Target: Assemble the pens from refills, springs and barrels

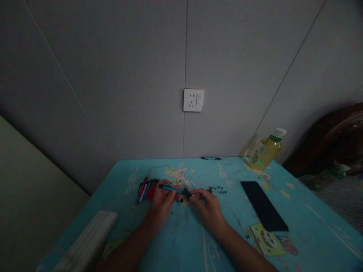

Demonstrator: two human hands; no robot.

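Grey panelled wall (127, 75) rises behind a blue cartoon-printed table (176, 245). Clock places read from between the hands: pale block (87, 238) at eight; pile of red, white and dark sticks (147, 190) at nine, just beside the left hand (163, 199). That hand's thumb and fingers close on a blue pen (173, 189), which spans both hands, dark tip toward three. At that tip, the right hand (209, 207) pinches, thumb against forefinger. Small dark pieces (218, 190) sit near at three, black slab (263, 206) beyond, yellow bottle (264, 154) at two
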